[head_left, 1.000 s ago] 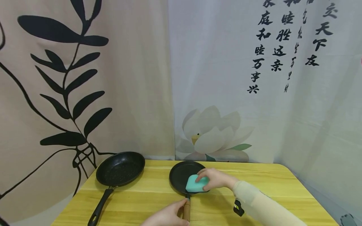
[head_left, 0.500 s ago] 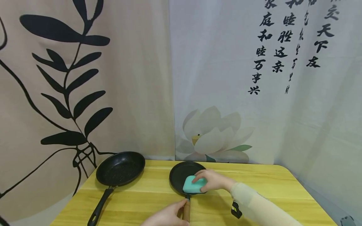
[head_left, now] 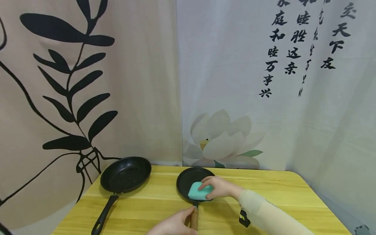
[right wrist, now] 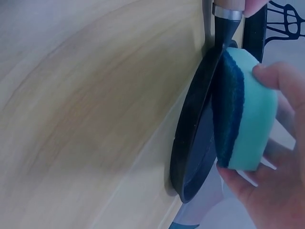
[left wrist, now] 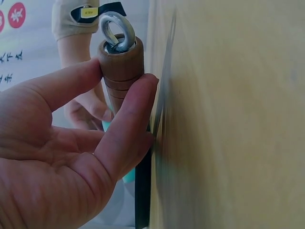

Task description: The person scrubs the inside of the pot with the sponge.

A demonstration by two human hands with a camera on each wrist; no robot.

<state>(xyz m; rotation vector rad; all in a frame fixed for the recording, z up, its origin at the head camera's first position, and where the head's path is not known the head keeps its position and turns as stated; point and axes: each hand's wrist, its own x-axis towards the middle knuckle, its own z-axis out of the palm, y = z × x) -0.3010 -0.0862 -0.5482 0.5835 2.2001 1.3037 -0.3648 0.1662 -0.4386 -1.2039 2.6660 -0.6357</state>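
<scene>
A small round black pan (head_left: 185, 179) lies on the wooden table, its wooden handle (head_left: 194, 219) pointing toward me. My left hand (head_left: 175, 223) grips that handle between thumb and fingers; the left wrist view shows the brown grip (left wrist: 123, 67) with a metal ring (left wrist: 117, 31) at its end. Over the near part of the pan, my right hand (head_left: 219, 188) holds a turquoise sponge (head_left: 197, 192). In the right wrist view the sponge (right wrist: 255, 114) has a dark blue scouring side (right wrist: 231, 109) turned to the pan's inner face, and fingers and thumb pinch its edges.
To the left sits a larger black frying pan (head_left: 127, 174), its black handle (head_left: 103, 215) angled toward the near left. The yellow wooden table (head_left: 264, 182) ends at a printed curtain (head_left: 141, 81) behind. A black strap (head_left: 244, 218) hangs at the right wrist.
The right hand has slid the sponge slightly left across the small pan. The left hand keeps its grip on the handle, and both pans stay about where they were.
</scene>
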